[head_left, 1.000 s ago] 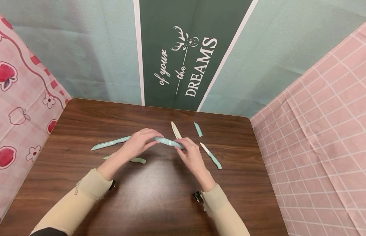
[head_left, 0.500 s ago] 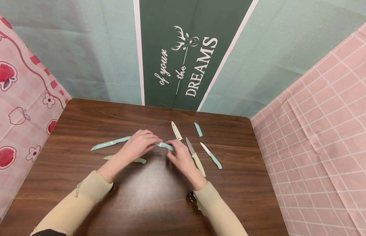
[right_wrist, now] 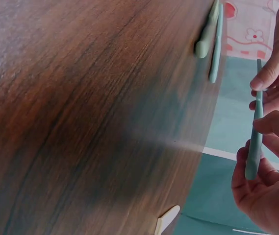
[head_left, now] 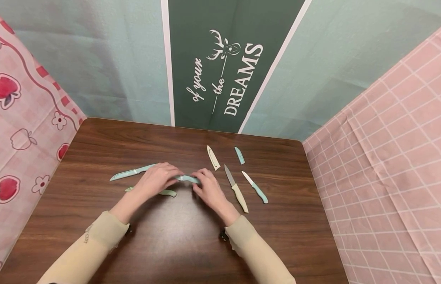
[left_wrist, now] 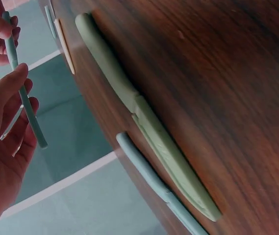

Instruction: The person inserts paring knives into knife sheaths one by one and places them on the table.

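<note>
A light blue knife in its sheath [head_left: 188, 179] is held level above the table between both hands. My left hand [head_left: 154, 181] pinches the sheathed end, thumb on one side and fingers on the other in the left wrist view. The handle [right_wrist: 254, 152] is gripped by my right hand [head_left: 210, 189], its fingers curled round it. Below the left forearm lies a green sheathed knife [left_wrist: 144, 117], partly hidden in the head view. Another light blue sheathed knife [head_left: 129, 174] lies just beyond it, one end behind the left hand.
Right of the hands, a cream-handled knife [head_left: 238, 193] lies bare, with a cream sheath [head_left: 213, 157] beyond it. Farther right are a small blue-handled knife [head_left: 256, 188] with a white blade and a short blue sheath [head_left: 239, 155]. Fabric walls border the wooden table [head_left: 177, 244].
Both hands have moved left and closer to the body with the blue sheathed knife. They are nearer each other, and the cream-handled knife that the right arm covered now shows fully.
</note>
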### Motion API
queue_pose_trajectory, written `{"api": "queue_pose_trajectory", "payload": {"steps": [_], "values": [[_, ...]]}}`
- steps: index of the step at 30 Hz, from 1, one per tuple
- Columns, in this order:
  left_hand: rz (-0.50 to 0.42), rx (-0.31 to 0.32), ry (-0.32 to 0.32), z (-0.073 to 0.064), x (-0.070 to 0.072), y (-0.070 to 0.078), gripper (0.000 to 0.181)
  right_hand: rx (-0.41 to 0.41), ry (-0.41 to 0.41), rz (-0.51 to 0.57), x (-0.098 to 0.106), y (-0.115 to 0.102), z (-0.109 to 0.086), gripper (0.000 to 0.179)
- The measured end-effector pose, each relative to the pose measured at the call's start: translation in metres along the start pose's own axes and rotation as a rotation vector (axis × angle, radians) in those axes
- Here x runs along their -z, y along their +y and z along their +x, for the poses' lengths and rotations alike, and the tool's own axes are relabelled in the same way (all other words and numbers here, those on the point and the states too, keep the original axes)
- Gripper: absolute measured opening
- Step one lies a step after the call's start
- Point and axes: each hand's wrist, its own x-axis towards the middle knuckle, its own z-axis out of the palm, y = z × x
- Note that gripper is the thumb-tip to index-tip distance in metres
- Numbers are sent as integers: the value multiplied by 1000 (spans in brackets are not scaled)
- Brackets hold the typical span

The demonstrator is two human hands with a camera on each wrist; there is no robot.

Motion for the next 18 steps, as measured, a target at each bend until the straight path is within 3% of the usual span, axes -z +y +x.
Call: {"api": "queue_pose_trajectory", "payload": {"steps": [7,18], "values": [[0,45,-24,-8,-3,-9,25,-2,-40,-15,-8,0,3,24],[9,153,-136,-22,-7,-15,23,16,-122,-28,-27,-3,1,24]]}}
